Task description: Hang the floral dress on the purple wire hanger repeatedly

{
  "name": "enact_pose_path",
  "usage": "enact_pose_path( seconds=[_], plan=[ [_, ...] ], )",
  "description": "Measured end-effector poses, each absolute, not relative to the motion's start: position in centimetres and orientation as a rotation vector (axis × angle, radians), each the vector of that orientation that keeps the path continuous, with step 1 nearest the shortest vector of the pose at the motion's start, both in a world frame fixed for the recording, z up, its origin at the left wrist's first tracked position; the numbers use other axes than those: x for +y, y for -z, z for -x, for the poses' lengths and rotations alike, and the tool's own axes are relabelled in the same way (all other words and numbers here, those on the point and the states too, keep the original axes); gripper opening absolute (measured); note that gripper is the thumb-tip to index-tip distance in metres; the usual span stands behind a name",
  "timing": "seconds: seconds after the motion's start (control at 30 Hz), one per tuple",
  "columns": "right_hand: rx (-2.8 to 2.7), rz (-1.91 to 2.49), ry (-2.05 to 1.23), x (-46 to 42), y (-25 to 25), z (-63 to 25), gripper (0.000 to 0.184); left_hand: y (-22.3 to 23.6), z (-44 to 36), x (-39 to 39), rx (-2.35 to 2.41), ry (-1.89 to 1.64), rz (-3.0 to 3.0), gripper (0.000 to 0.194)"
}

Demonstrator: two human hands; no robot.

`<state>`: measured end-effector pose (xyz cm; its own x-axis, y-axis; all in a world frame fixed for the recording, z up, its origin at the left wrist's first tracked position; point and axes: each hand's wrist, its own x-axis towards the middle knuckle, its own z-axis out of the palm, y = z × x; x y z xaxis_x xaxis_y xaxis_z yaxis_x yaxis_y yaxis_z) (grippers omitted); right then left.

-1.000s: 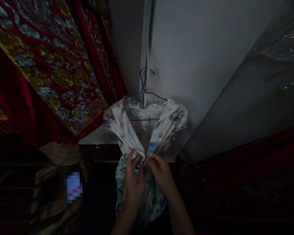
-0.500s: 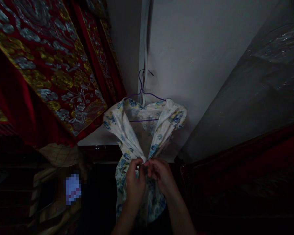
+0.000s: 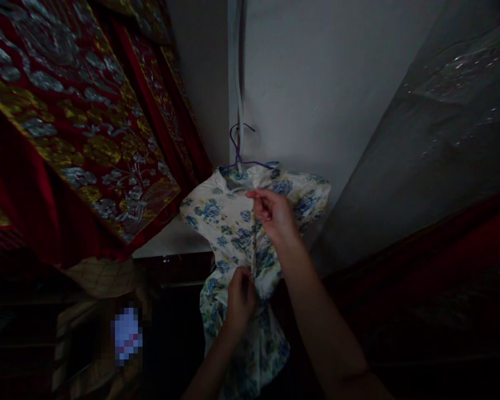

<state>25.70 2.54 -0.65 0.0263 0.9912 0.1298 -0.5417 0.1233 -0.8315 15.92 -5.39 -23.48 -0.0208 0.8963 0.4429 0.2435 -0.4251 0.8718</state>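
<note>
A white sleeveless-looking dress (image 3: 229, 222) with blue and yellow flowers hangs on a purple wire hanger (image 3: 238, 158) against the wall. Its front is closed along a straight vertical zipper line (image 3: 253, 247) up to the collar. At the top of that line, just under the collar, my right hand (image 3: 274, 215) pinches the zipper; the small pull is hidden by my fingers. Lower down, at the waist, my left hand (image 3: 241, 294) is closed on the dress front beside the same line. The skirt hangs loose below my hands.
Red cloth with gold and silver embroidery (image 3: 104, 139) hangs at the left. A pale cable (image 3: 238, 66) runs down the wall to the hanger's hook. Shiny plastic sheeting (image 3: 450, 111) covers the right side. At lower left sits a person in a checked garment (image 3: 102, 278), beside a blurred-out bright patch (image 3: 127, 334).
My right hand has risen from the waist to the collar, and the open V of the dress front has closed. My left hand has stayed low at the waist.
</note>
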Motion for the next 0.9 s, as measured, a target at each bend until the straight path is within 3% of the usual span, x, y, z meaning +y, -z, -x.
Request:
enact_pose_path(
  seconds=[0.37, 0.47, 0.63, 0.77, 0.9],
  plan=[
    [-0.951, 0.619, -1.198, 1.6, -0.9, -26.9, 0.021, 23.3, -15.9, -3.9, 1.135, -1.399, -1.821, 0.013],
    [-0.998, 0.636, -1.134, 1.2, -0.9, -26.9, 0.022, 18.9, -15.3, -2.5, 1.131, -1.518, -1.866, 0.022],
    [-1.095, 0.729, -1.086, -0.2, -0.5, -26.5, 0.023, 6.9, -14.2, 0.2, 0.92, -1.964, -2.013, 0.042],
    [-1.208, 0.716, -0.992, -0.1, -0.7, -26.4, 0.024, 1.3, -13.3, 2.1, 0.899, -1.982, -2.299, 0.02],
    [-1.214, 0.717, -0.927, 2.2, 0.8, -26.0, 0.025, 0.6, -12.4, 2.6, 0.97, -1.951, -2.499, 0.018]
  ],
)
